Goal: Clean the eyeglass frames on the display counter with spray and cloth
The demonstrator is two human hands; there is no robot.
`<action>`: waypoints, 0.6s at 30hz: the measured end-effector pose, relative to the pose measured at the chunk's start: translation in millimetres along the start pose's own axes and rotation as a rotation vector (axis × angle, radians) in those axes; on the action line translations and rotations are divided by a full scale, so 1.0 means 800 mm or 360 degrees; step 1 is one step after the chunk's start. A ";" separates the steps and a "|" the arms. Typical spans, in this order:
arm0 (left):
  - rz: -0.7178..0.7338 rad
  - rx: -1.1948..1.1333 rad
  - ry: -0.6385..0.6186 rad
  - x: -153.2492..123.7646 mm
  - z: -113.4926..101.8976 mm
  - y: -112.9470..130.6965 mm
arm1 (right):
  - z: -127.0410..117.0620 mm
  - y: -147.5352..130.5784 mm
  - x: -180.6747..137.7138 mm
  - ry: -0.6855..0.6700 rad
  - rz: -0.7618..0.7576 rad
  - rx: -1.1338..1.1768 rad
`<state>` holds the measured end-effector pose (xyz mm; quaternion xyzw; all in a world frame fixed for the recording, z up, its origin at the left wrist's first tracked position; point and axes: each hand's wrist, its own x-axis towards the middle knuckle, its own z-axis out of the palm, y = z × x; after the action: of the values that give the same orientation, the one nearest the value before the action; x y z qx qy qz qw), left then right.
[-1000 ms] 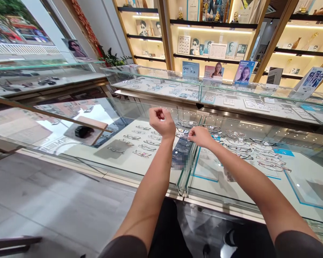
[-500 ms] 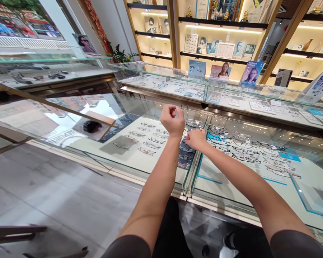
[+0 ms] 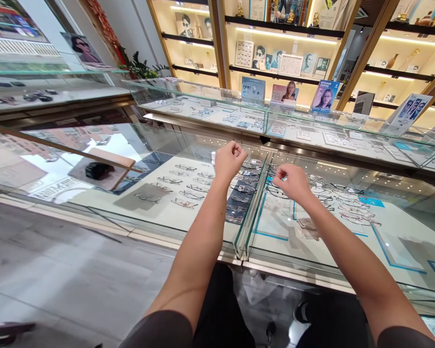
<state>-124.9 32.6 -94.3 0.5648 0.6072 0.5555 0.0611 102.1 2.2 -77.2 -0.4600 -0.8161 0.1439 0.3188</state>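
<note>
Both my arms reach out over a glass display case (image 3: 188, 227). My left hand (image 3: 229, 160) is a closed fist held above the seam between two glass tops. My right hand (image 3: 289, 181) is a little lower and to the right, its fingers curled in a pinch. What either hand holds, if anything, is hidden. Under the glass lie rows of eyeglass frames (image 3: 183, 193) on a white pad, and more eyeglass frames (image 3: 348, 205) lie to the right beneath my right hand.
A second glass counter (image 3: 210, 104) with more frames and upright advert cards stands behind. Lit wall shelves (image 3: 286, 48) carry photos. A black object (image 3: 96, 169) lies on a wooden board at the left. A plant (image 3: 141, 70) stands in the back corner.
My hands were close together half a second ago and have drawn apart: the right hand moved right, the left stayed raised. The view shifted slightly.
</note>
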 end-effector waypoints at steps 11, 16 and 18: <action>-0.0310 0.0695 -0.0788 0.012 -0.001 -0.036 | -0.047 0.073 -0.036 0.0361 0.0376 0.0200; -0.0326 0.0779 -0.0872 0.015 0.006 -0.059 | -0.036 0.072 -0.035 0.0358 0.0273 0.0049; -0.0340 0.0814 -0.0899 0.016 0.008 -0.064 | -0.032 0.071 -0.035 0.0344 0.0258 0.0014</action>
<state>-156.1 59.2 -127.9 0.6259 0.7406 0.1996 0.1406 167.0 7.7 -98.8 -0.5358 -0.7365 0.1225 0.3943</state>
